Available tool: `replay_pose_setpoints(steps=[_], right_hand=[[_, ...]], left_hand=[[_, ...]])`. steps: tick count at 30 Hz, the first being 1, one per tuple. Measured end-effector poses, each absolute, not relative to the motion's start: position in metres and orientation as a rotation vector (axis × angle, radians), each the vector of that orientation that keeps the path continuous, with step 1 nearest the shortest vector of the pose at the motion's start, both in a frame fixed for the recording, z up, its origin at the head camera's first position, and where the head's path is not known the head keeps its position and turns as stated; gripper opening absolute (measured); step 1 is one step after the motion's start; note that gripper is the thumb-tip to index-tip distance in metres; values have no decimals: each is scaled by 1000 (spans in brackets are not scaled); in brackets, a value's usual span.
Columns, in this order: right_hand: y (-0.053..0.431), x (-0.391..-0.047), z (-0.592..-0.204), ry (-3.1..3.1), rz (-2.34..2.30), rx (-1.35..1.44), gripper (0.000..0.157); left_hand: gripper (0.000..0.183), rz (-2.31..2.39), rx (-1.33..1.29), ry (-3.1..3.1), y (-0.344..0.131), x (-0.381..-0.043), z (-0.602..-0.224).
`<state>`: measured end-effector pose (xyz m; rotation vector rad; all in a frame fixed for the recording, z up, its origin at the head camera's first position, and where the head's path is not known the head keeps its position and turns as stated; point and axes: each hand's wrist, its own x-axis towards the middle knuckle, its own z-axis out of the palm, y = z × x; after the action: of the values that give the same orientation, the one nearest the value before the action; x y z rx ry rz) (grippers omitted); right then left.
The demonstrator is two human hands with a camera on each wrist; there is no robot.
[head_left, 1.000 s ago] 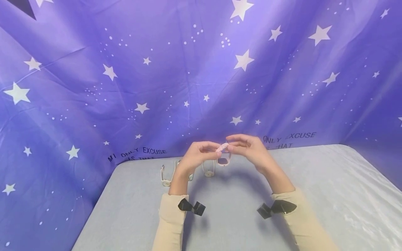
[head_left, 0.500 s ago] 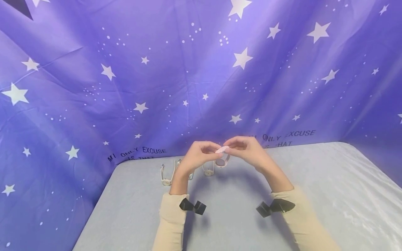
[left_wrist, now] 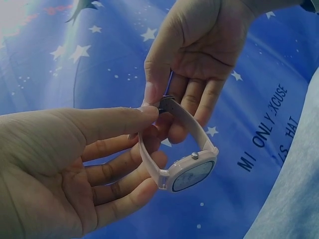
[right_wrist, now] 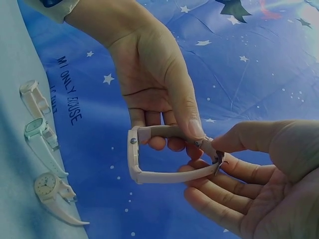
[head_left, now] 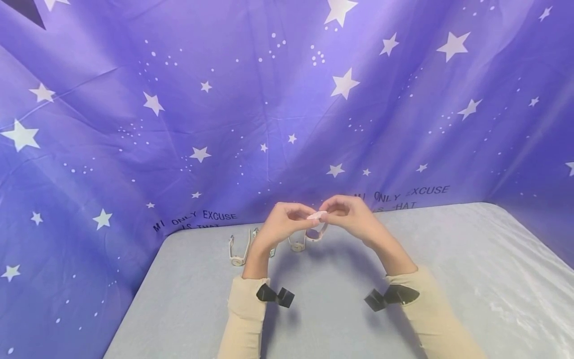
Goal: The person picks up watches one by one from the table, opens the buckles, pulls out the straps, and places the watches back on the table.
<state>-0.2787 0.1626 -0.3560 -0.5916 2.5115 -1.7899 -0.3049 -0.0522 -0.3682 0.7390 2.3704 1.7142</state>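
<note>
A pale pink wristwatch point(head_left: 314, 236) with a squarish face hangs below both hands, lifted off the table. Its strap forms a loop. My left hand point(head_left: 279, 225) pinches one part of the strap between thumb and fingers. From the other side my right hand point(head_left: 352, 218) pinches the strap close by, and the fingertips nearly meet. Between the thumbs, in the right wrist view, a dark metal buckle point(right_wrist: 218, 160) shows on the strap. The watch face point(left_wrist: 195, 175) points outward and down in the left wrist view. Fingers partly cover the strap ends.
Three more watches lie on the grey-blue cloth-covered table point(head_left: 323, 309): a pale one point(right_wrist: 33, 94), a mint green one point(right_wrist: 36, 128) and a cream one with a round dial point(right_wrist: 46, 186). A purple starry curtain point(head_left: 242, 99) hangs behind the table.
The right fingers have come down and drawn in closer to the left ones. The strap part between the fingertips has tilted flatter, and the watch face has swung slightly left.
</note>
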Motion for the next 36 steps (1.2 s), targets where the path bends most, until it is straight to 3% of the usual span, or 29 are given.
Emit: replay_pose_setpoints(steps=[25,36], right_hand=[[167,-283,-358,2327,-1832,-517,33],[164,-280,-356,2397,-1838,-593,27]], left_hand=[[26,1708,788,2362,-59,-307,-369],[27,1742,776,2327,-59,-304,-366]])
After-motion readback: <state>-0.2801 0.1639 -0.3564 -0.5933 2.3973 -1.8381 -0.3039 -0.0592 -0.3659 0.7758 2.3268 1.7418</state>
